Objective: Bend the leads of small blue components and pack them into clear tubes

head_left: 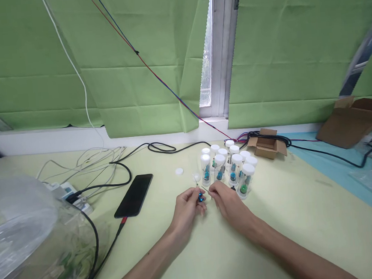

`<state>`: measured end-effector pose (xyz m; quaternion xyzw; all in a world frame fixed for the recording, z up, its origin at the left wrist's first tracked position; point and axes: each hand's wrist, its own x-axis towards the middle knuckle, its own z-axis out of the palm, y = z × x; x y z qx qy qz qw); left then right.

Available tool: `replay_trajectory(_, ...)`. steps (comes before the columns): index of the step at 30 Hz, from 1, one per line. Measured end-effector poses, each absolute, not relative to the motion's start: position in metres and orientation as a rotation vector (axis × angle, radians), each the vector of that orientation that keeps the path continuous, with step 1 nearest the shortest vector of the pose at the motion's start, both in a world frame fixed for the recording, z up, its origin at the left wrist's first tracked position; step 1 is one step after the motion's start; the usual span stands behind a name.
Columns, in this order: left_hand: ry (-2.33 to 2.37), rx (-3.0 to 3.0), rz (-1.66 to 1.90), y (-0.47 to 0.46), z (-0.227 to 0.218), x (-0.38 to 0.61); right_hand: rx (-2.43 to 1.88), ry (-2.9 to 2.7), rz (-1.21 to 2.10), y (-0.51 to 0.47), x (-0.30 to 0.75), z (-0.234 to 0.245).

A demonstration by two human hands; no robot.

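My left hand (188, 203) is closed in a pinch on a small shiny blue piece (201, 196), from which a thin stem sticks up. Just to the right, my right hand (226, 196) pinches a thin stick-like piece (205, 190) pointing toward the left fingers. Its exact kind is too small to make out. Behind and beside the right hand stand several clear tubes (220, 171) with white caps and small blue or green pieces inside. A green one sits in the nearest tube (245, 181). A loose white cap (179, 171) lies on the table, left of the tubes.
A black phone (134, 196) with a cable lies left of my hands. Behind it are a power strip (76, 197) and tangled cords. A clear plastic bag (29, 238) bulges at the left. An open small carton (266, 145) and a larger carton (353, 120) stand at the back right.
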<state>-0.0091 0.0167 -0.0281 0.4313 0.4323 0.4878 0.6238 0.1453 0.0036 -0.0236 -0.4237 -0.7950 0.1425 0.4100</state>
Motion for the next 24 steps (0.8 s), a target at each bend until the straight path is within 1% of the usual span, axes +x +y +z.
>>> replay_trajectory(5,0.992,0.999,1.122,0.0166,-0.0283,-0.0088,-1.042,-1.882,0.527,0.0008,0.1451,-0.0202)
replay_trajectory(10,1.013,1.023,1.125,0.0167,-0.0283,-0.0080,-1.000,-1.638,0.920,0.0017,0.1449,-0.0216)
replay_trajectory(13,1.012,1.034,1.121,0.0166,-0.0288,-0.0076,-0.946,-1.513,1.077,0.0040,0.1445,-0.0238)
replay_trajectory(18,1.020,1.045,1.121,0.0149,-0.0269,-0.0066,-0.903,-1.414,1.200,0.0051,0.1437,-0.0232)
replay_trajectory(24,1.022,1.062,1.105,0.0148,-0.0268,-0.0060,-0.890,-1.404,1.219,0.0037,0.1432,-0.0198)
